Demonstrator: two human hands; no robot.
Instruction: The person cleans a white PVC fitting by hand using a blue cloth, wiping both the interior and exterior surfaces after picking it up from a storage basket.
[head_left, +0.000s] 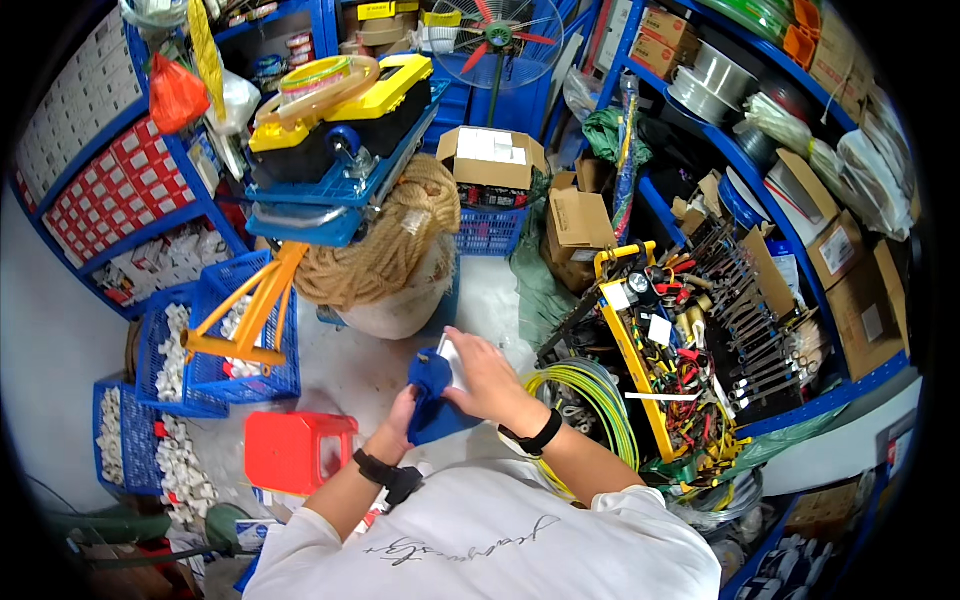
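Note:
My left hand (401, 422) grips a dark blue cloth (433, 409) in front of my body, its fingers partly hidden by the folds. In my right hand (484, 379) is a flat white object (451, 361), held against the cloth's upper right side; its exact kind cannot be told. The two hands are close together above the pale floor. A red plastic stool (289, 452) stands to the left of my left hand. Right of my right hand lies a coil of yellow-green cable (622, 420).
Blue plastic baskets (289, 375) with white pipe fittings stand at left, an orange metal frame (259, 311) over them. Ahead are a large rope coil (375, 259) and an open cardboard box (487, 174). A yellow-edged tool rack (636, 375) and wrenches (750, 330) crowd the right.

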